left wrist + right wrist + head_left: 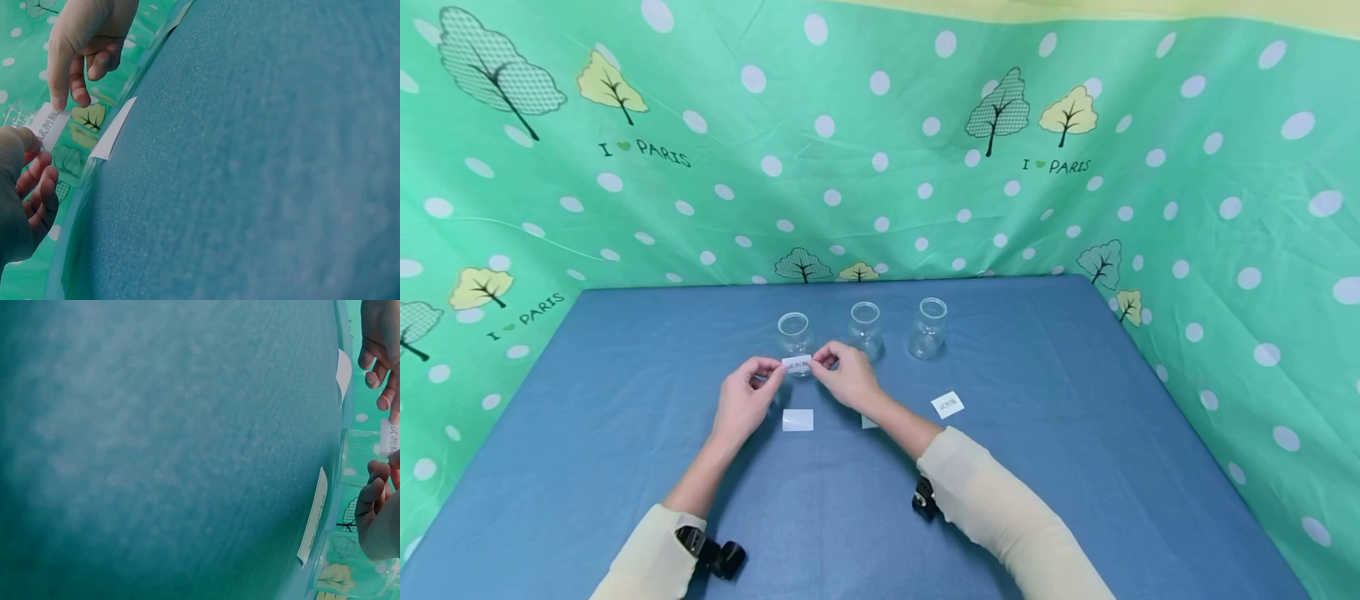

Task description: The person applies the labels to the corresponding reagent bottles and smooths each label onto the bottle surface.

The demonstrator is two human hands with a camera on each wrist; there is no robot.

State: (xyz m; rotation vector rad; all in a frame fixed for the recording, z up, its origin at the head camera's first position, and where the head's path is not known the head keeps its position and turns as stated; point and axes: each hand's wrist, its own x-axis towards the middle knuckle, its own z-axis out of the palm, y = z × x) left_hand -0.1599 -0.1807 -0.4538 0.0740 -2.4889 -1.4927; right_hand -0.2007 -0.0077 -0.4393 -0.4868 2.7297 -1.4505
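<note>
A small white label (797,364) with handwritten characters is stretched in front of the leftmost glass jar (793,323). My left hand (749,398) pinches the label's left end between thumb and forefinger. At its right end the thumb and forefinger of my right hand (847,379) hold the edge. The label (49,125) also shows between both hands in the left wrist view, with its writing facing out. In the right wrist view the label (389,439) is partly cut off by the frame's edge.
Two more glass jars, one in the middle (865,315) and one on the right (928,329), stand in the row. On the blue tablecloth (850,517) lie a plain white paper (797,420), a written label (948,405) and another paper (868,422) mostly hidden beneath my right forearm.
</note>
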